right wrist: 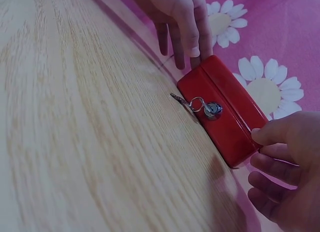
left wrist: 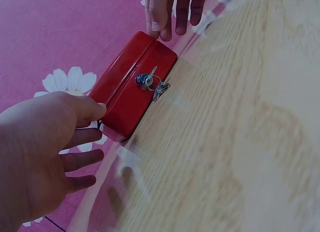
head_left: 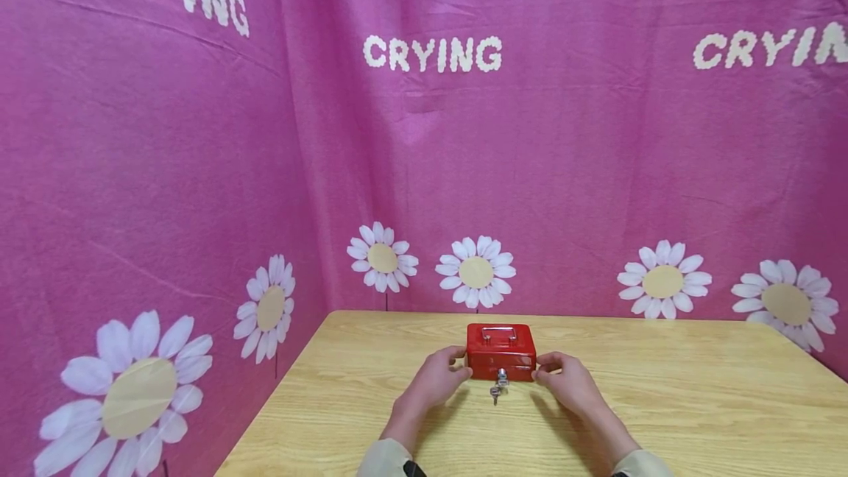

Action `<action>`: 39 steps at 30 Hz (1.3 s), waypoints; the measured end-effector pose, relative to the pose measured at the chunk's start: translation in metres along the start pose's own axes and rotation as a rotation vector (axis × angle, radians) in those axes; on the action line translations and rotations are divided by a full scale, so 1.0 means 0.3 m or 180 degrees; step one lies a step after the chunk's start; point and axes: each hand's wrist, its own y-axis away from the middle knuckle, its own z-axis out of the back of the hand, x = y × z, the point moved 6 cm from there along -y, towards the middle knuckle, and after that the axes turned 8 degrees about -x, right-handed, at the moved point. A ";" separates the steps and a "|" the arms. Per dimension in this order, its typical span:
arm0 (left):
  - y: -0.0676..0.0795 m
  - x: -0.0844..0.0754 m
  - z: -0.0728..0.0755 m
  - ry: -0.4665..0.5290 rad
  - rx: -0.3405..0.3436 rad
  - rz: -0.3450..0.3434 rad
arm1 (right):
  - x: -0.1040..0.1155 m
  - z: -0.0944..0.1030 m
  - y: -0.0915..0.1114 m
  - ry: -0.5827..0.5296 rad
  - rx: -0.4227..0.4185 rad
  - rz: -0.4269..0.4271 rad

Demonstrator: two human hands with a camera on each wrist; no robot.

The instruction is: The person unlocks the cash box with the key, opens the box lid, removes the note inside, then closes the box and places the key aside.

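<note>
A red metal cash box with a silver carry handle on its lid sits closed on the wooden table. In its front lock is a key, and from it a ring with more keys dangles. My left hand is at the box's left end, thumb by the front corner; in the left wrist view its other fingers extend fairly straight beside the box. At the right end is my right hand, its thumb touching the box's edge and its fingers loosely bent in the right wrist view.
The light wood table reaches back to a pink cloth wall printed with white daisies and lettering. A second cloth wall rises along the table's left side.
</note>
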 end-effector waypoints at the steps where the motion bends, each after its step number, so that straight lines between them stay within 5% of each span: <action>1: 0.000 -0.001 0.000 -0.0001 -0.0003 0.0010 | 0.000 0.000 0.000 0.0005 -0.0005 -0.0001; 39: -0.012 -0.009 -0.002 -0.0046 -0.0110 0.0011 | 0.019 0.000 0.001 -0.0037 -0.0052 -0.0069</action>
